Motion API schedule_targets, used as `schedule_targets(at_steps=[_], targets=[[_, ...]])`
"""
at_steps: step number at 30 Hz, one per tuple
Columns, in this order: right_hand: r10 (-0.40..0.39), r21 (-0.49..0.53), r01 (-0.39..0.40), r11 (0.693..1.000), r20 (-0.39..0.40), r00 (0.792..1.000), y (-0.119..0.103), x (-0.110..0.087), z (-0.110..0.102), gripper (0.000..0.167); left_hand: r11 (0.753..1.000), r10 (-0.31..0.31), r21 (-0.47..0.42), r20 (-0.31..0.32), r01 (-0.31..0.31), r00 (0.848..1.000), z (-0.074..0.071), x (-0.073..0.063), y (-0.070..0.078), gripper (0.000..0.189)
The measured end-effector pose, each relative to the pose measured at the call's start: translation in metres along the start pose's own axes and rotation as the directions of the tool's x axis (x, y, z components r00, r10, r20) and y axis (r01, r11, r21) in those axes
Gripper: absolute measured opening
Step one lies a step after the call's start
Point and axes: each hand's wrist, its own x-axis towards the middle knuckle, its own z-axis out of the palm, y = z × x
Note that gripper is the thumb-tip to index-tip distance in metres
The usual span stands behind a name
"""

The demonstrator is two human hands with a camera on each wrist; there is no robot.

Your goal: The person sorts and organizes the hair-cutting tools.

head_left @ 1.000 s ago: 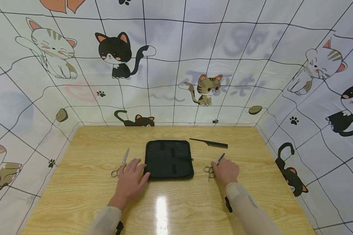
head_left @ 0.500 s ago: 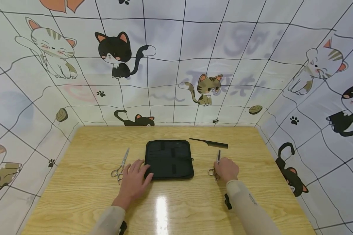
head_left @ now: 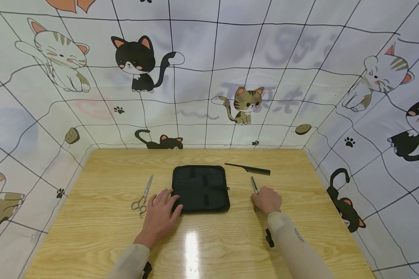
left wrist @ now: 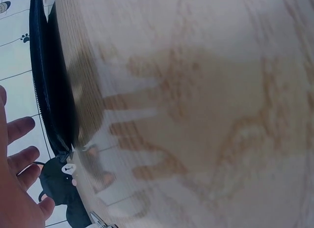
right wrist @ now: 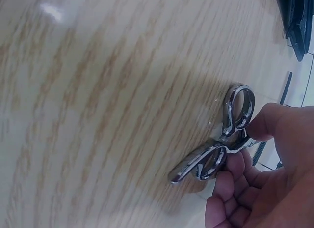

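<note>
My right hand (head_left: 267,199) pinches a pair of hairdressing scissors (right wrist: 196,163) between thumb and fingers. Its narrow blades (head_left: 254,185) point away and slightly left in the head view, while the hand covers the handles there. The right wrist view shows the metal finger rings and curved finger rest close over the table. My left hand (head_left: 157,217) has its fingers spread at the near left corner of a black zip case (head_left: 200,190), which lies flat with dark straps across it. A second pair of scissors (head_left: 146,193) lies just left of that hand, blades pointing away.
A black tail comb (head_left: 258,170) lies behind the right hand, its thin handle toward the case. All of it is on a pale wooden table (head_left: 227,248), bordered at back and sides by cat-print cloth (head_left: 195,89).
The scissors in my right hand have turned, their blades swinging from upper right to upper left, and their handles have gone behind the hand. My left hand has shifted slightly right over the case corner.
</note>
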Motion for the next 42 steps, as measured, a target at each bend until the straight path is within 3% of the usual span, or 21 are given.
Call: schedule_targets(at_steps=[11, 26, 42], targets=[[-0.051, -0.062, 0.051, 0.997, 0.008, 0.999, 0.0044, 0.0029, 0.0018, 0.03, 1.0, 0.003, 0.012, 0.005, -0.003, 1.0, -0.0016, -0.0009, 0.0021, 0.036], [-0.072, -0.065, 0.074, 0.995, 0.031, 0.997, 0.0054, 0.0038, 0.0013, 0.031, 1.0, 0.014, -0.002, -0.024, -0.014, 1.0, 0.0036, -0.0016, 0.0003, 0.035], [-0.113, -0.023, 0.114, 0.993, 0.04, 0.993, 0.01, 0.0038, -0.0046, 0.031, 1.0, 0.01, 0.004, -0.007, -0.01, 1.0, 0.0039, -0.0013, -0.0005, 0.035]])
